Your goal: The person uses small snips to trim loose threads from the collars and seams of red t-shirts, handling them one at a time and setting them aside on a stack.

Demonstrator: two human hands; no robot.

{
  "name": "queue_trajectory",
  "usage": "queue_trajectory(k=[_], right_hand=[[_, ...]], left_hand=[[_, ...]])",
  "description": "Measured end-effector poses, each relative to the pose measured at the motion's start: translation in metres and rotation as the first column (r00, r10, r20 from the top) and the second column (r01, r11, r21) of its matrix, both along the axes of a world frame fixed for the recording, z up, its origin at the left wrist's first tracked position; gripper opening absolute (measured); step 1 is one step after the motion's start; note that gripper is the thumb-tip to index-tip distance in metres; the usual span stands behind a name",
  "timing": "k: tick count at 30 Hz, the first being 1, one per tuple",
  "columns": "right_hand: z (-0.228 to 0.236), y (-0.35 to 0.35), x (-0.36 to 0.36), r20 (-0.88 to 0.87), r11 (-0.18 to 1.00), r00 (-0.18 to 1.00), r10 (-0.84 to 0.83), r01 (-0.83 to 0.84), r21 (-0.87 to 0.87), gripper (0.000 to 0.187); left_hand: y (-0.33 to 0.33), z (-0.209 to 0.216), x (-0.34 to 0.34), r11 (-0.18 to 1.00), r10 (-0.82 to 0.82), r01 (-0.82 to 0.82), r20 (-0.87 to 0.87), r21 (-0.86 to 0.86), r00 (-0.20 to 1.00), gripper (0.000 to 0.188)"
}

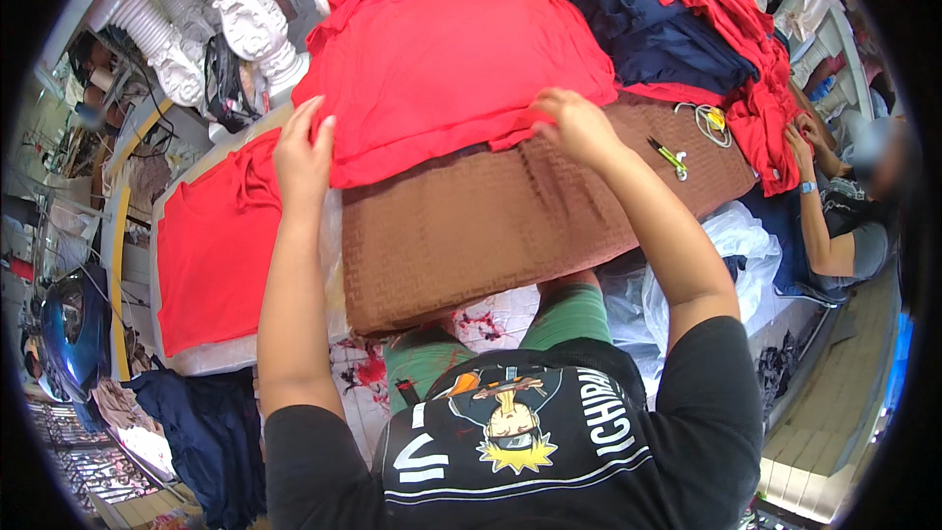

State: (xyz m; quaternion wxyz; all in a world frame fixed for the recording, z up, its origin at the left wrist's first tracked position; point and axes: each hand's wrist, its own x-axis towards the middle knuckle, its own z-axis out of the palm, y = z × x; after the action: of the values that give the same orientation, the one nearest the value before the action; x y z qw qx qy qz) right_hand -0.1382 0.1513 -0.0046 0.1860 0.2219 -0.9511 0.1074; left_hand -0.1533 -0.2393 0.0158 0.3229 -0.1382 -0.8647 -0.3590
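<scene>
A stack of red shirts lies spread across the far side of the brown cloth-covered table. My left hand is at the stack's left edge, thumb and fingers apart. Over the front right part of the red fabric is my right hand, its fingers loosely bent and spread; whether the fingertips touch the cloth is hard to tell. Another red garment lies flat to the left, beside my left forearm.
Yellow-green thread snips and a looped pale cord lie on the brown cover. Red and navy garments are heaped at the far right, near a seated person. White balusters stand behind. Clear plastic hangs at right.
</scene>
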Motion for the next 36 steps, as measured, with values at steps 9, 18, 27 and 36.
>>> queue_trajectory(k=[9, 18, 27, 36], right_hand=[[-0.020, 0.083, -0.044, 0.160, 0.835, 0.900, -0.407, 0.437, -0.334, 0.037], [0.132, 0.118, 0.008, -0.134, 0.511, 0.976, -0.171, -0.029, -0.859, 0.026], [0.247, 0.117, 0.082, -0.304, 0.431, 0.953, 0.004, -0.276, -0.859, 0.023], [0.272, 0.124, 0.124, -0.467, 0.458, 0.863, -0.193, -0.341, -0.821, 0.017]], left_hand=[[0.043, 0.012, -0.045, 0.825, 0.465, -0.208, 0.422, -0.525, 0.778, 0.072], [-0.002, 0.171, -0.008, 0.537, -0.462, 0.255, 0.028, 0.804, 0.886, 0.035], [0.034, 0.264, 0.062, 0.309, -0.335, 0.223, -0.113, 0.925, 0.936, 0.042], [-0.036, 0.246, 0.047, 0.301, -0.715, 0.541, -0.190, 0.786, 0.673, 0.037]])
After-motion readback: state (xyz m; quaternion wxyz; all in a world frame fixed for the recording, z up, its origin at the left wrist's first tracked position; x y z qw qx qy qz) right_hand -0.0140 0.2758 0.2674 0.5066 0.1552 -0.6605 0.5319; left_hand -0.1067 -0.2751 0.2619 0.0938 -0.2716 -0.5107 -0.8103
